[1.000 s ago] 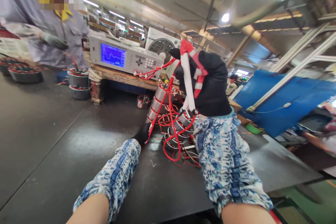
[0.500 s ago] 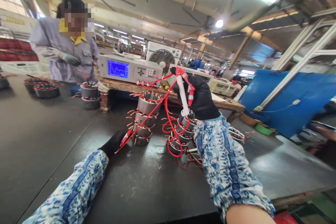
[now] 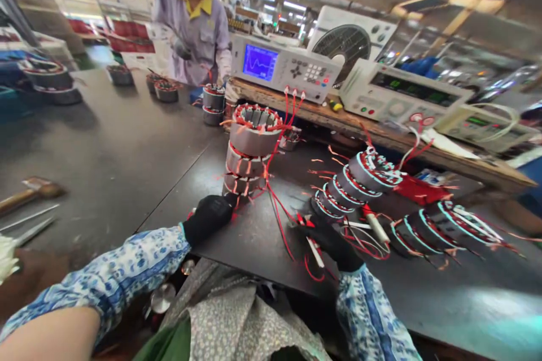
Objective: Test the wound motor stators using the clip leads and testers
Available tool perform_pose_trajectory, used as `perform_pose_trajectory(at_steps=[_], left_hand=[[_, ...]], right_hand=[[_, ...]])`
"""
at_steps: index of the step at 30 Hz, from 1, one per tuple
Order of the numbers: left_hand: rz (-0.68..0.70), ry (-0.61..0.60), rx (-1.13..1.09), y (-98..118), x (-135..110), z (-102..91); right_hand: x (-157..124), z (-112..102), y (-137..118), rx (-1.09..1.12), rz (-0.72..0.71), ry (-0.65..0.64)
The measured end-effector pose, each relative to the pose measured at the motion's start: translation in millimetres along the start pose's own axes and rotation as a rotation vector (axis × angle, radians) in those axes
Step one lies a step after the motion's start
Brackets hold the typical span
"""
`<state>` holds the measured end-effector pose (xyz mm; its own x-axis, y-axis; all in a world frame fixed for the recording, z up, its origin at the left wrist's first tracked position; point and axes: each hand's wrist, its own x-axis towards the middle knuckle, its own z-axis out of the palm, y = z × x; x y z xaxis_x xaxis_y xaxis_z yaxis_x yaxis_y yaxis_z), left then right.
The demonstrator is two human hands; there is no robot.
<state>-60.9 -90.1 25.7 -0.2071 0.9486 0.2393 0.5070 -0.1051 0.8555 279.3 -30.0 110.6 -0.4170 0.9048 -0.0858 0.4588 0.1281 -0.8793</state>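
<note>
My left hand, in a black glove, is low beside a stack of grey motor stators with red and copper wire ends. Its fingers are closed, with red bits showing at both sides that look like a test clip; most of it is hidden. My right hand, also gloved, is closed on a red-and-white test clip just above the table. Red test leads run from the tester past the stack, down toward both hands. Behind the right hand, another stator stack leans with pale blue rings.
A third stator stack tilts at the right. The wooden shelf carries the tester, a second meter and a fan. A hammer lies at left. A co-worker stands across the table.
My right hand has come down from above the blue-ringed stack to the tabletop with the clip. My left hand has stayed by the first stack's base. The view has turned and tilted down.
</note>
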Motion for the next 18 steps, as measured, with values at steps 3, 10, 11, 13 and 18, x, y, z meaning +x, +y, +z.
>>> perform_pose_trajectory(at_steps=[3, 10, 11, 13, 18], left_hand=[[-0.019, -0.048, -0.045, 12, -17, 12.2], [-0.398, -0.459, -0.882, 34, -19, 33.4], [-0.44, -0.456, -0.903, 37, -15, 39.1], [-0.447, -0.368, -0.842, 43, -8, 51.7], [-0.344, -0.082, -0.581, 50, -5, 68.8]], right_hand=[[4, 16, -3, 0.016, -0.002, -0.046], [-15, 19, -2, 0.337, 0.048, -0.081], [-19, 17, -2, 0.403, 0.048, -0.085], [-24, 13, -2, 0.469, 0.015, -0.081], [-19, 13, -21, 0.323, -0.074, 0.034]])
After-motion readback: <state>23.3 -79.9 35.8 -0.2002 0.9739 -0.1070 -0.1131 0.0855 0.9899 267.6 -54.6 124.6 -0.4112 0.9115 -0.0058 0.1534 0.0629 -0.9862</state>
